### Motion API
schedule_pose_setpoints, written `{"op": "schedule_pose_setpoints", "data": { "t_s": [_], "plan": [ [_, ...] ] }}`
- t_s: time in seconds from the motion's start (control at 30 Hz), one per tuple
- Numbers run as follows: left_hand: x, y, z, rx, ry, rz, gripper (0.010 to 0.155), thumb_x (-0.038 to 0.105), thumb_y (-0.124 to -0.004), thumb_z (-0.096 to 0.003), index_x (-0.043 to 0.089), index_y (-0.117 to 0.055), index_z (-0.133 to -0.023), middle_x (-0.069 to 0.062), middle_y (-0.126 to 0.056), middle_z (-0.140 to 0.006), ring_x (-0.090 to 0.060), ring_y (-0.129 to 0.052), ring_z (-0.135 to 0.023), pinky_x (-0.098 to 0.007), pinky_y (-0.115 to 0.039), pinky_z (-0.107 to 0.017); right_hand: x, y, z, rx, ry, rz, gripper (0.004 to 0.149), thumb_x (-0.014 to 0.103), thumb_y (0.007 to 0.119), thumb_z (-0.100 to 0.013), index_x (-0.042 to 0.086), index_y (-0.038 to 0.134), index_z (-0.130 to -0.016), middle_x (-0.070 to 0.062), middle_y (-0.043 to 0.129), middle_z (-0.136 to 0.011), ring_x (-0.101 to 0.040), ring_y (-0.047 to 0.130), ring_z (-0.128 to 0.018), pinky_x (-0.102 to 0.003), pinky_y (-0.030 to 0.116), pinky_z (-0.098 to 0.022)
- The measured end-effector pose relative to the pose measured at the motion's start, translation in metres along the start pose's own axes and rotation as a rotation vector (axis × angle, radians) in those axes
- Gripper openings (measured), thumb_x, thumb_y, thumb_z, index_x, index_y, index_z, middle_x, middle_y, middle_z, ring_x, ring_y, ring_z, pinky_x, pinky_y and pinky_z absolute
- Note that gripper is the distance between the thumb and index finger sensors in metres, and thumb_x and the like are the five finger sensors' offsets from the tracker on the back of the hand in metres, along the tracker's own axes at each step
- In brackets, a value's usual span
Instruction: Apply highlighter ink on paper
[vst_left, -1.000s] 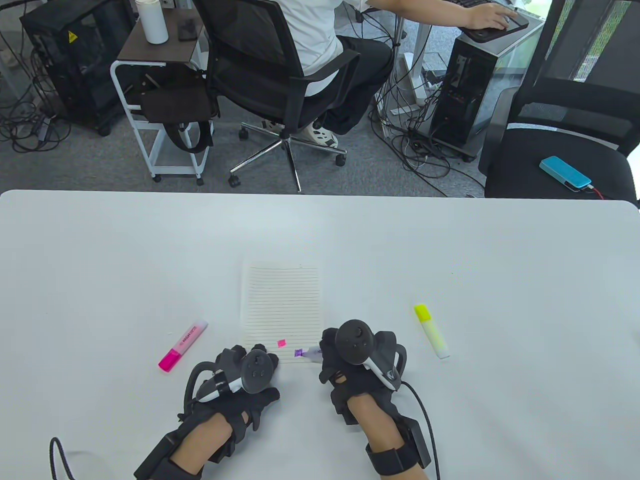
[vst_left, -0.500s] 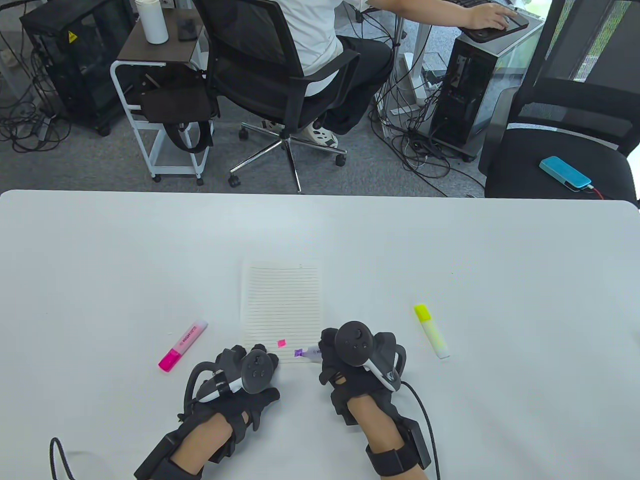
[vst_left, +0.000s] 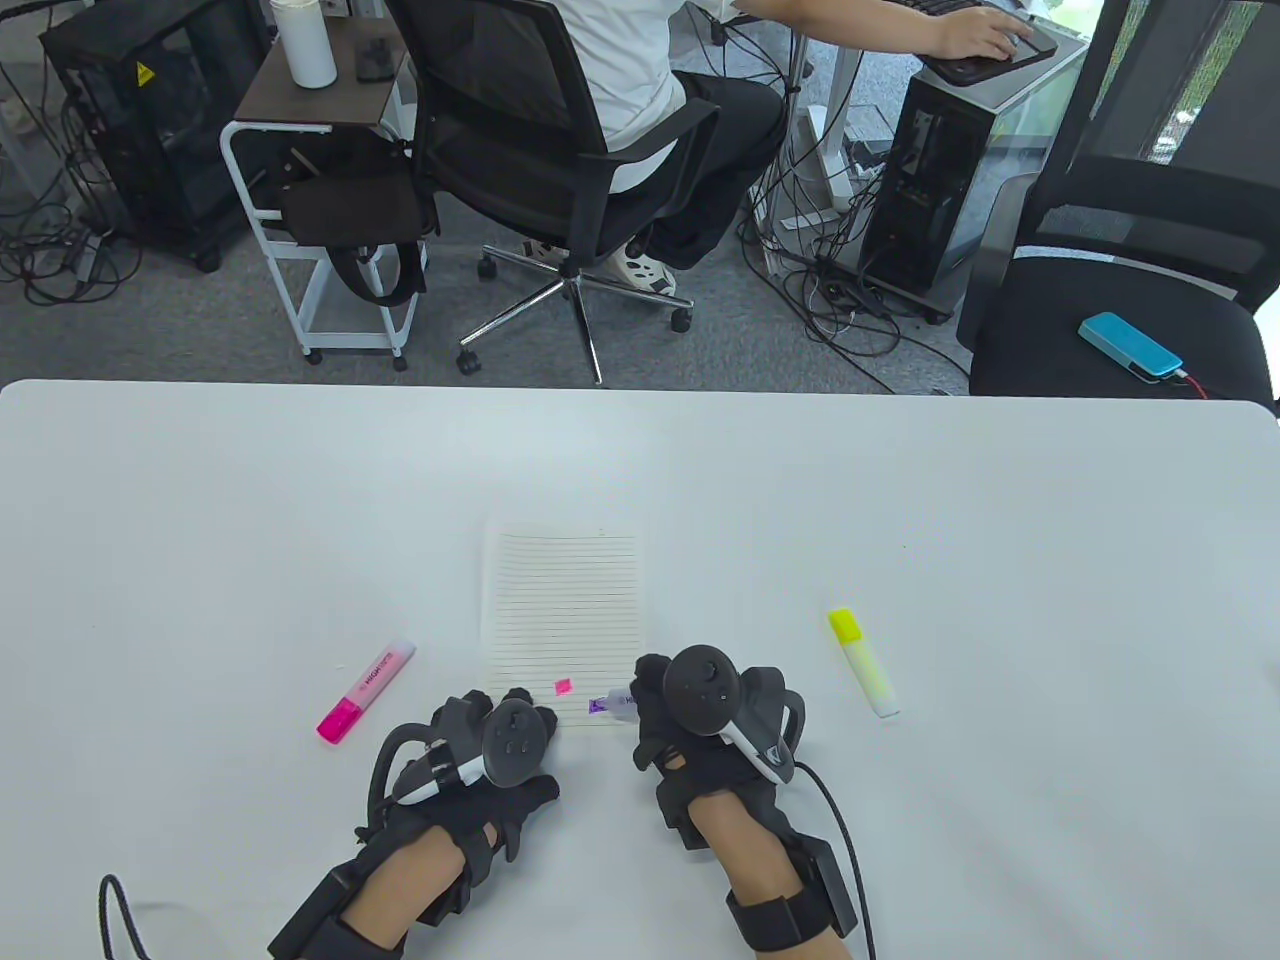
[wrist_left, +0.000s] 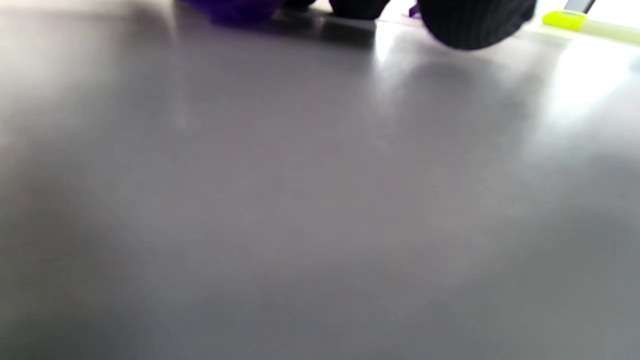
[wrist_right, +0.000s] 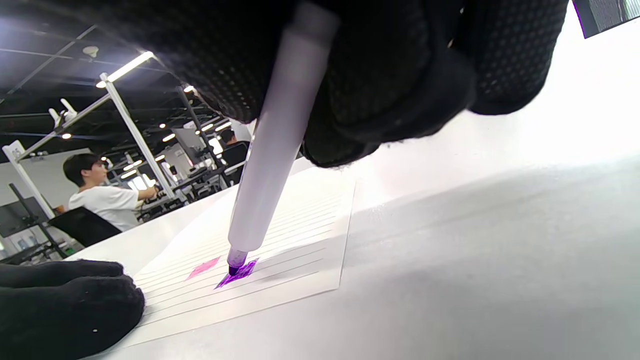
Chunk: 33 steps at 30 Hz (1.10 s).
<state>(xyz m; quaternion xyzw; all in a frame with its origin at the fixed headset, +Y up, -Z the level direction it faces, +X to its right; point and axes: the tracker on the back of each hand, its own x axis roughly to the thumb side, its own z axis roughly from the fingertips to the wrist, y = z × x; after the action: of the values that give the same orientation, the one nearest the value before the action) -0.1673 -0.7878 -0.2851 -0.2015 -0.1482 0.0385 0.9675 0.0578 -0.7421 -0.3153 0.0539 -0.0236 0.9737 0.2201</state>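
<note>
Left hand (vst_left: 490, 745): nearest the viewer, fingers curled, resting on the table (vst_left: 200, 520) with fingertips on the near left corner of the lined paper (vst_left: 562, 600); what looks like a purple cap sits under the fingers in the left wrist view, too blurred to confirm, so its grasp cannot be told.
Right hand (vst_left: 700, 715): at the paper's near right corner, fingers wrapped around the purple highlighter (wrist_right: 272, 150).
Purple highlighter: tilted, barrel leaning toward the hand, tip touching the paper.
Purple mark (wrist_right: 239, 272): small patch of ink directly under the tip, near the paper's near edge.
Pink mark (vst_left: 564, 686): small patch on the paper, just left of the purple mark and slightly farther.
Lined paper: flat on the table, long side running away from the viewer.
Pink highlighter (vst_left: 366, 690): capped, lying on the table well left of the paper.
Yellow highlighter (vst_left: 863, 662): capped, lying on the table well right of the paper.
</note>
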Motion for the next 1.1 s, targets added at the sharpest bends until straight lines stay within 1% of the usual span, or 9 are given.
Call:
{"op": "schedule_pose_setpoints", "data": {
  "t_s": [0.13,0.23,0.47,0.6,0.77,0.9,1.0,1.1],
  "plan": [
    [0.0002,0.0001,0.0,0.0,0.0,-0.001,0.072,0.058,-0.067,-0.0471,0.031,-0.043,-0.109,0.001,-0.033,-0.118,-0.047,-0.039,-0.107,-0.067,-0.035,-0.073,-0.003,-0.0033,0.0004,-0.004,0.017,0.011,0.036,0.031,0.087,-0.048,0.014,0.092,-0.079,-0.017,0.101,-0.062,-0.033,0.097,-0.033,-0.058,0.078,-0.047],
    [0.0002,0.0001,-0.0001,0.0,0.001,-0.001,0.072,0.058,-0.067,-0.047,0.031,-0.043,-0.109,0.001,-0.033,-0.118,-0.047,-0.039,-0.107,-0.067,-0.035,-0.073,-0.0017,-0.0006,0.0,-0.003,-0.018,-0.01,0.036,0.031,0.087,-0.048,0.015,0.092,-0.08,-0.017,0.1,-0.062,-0.033,0.097,-0.033,-0.058,0.078,-0.048],
    [0.0001,-0.0001,-0.0002,-0.001,0.001,0.0,0.072,0.058,-0.067,-0.0471,0.031,-0.043,-0.109,0.001,-0.033,-0.118,-0.047,-0.039,-0.107,-0.067,-0.035,-0.073,-0.0028,-0.0036,0.0003,0.012,0.016,0.01,0.036,0.031,0.086,-0.048,0.014,0.093,-0.079,-0.017,0.101,-0.061,-0.033,0.097,-0.032,-0.058,0.079,-0.047],
    [0.0,-0.0001,-0.0002,-0.002,0.001,0.0,0.072,0.058,-0.067,-0.047,0.031,-0.043,-0.109,0.001,-0.033,-0.118,-0.047,-0.039,-0.107,-0.067,-0.035,-0.073,-0.0037,-0.0028,-0.0001,-0.016,0.008,0.002,0.036,0.031,0.087,-0.048,0.014,0.093,-0.079,-0.017,0.101,-0.062,-0.033,0.097,-0.033,-0.058,0.078,-0.047],
    [0.0,-0.0001,-0.0002,-0.001,0.001,0.001,0.072,0.058,-0.067,-0.0471,0.031,-0.043,-0.109,0.001,-0.033,-0.118,-0.047,-0.039,-0.107,-0.067,-0.035,-0.073,-0.004,-0.0062,0.0001,0.021,0.017,-0.006,0.035,0.03,0.087,-0.047,0.014,0.094,-0.078,-0.017,0.101,-0.06,-0.033,0.097,-0.031,-0.058,0.079,-0.047],
    [0.0,-0.0002,0.0,-0.001,0.001,-0.001,0.072,0.058,-0.067,-0.0471,0.031,-0.043,-0.109,0.001,-0.033,-0.118,-0.047,-0.039,-0.107,-0.067,-0.035,-0.073,-0.0043,-0.005,-0.0004,-0.014,0.008,-0.007,0.035,0.03,0.087,-0.047,0.014,0.093,-0.078,-0.017,0.101,-0.061,-0.033,0.097,-0.032,-0.059,0.078,-0.047],
    [0.0,-0.0002,-0.0001,-0.001,0.0,0.001,0.072,0.058,-0.067,-0.0471,0.031,-0.043,-0.109,0.001,-0.033,-0.118,-0.047,-0.039,-0.107,-0.067,-0.035,-0.073,-0.0043,-0.0062,-0.0002,0.026,0.016,-0.02,0.035,0.03,0.087,-0.047,0.014,0.094,-0.078,-0.018,0.101,-0.06,-0.033,0.097,-0.031,-0.059,0.079,-0.047],
    [0.0002,-0.0002,0.0,-0.001,0.001,-0.003,0.072,0.058,-0.067,-0.0471,0.031,-0.043,-0.109,0.001,-0.032,-0.118,-0.047,-0.039,-0.107,-0.067,-0.035,-0.073,-0.003,-0.0055,0.0001,0.004,0.003,-0.008,0.035,0.031,0.087,-0.047,0.014,0.094,-0.078,-0.017,0.101,-0.061,-0.033,0.097,-0.032,-0.058,0.079,-0.047]
  ]
}}
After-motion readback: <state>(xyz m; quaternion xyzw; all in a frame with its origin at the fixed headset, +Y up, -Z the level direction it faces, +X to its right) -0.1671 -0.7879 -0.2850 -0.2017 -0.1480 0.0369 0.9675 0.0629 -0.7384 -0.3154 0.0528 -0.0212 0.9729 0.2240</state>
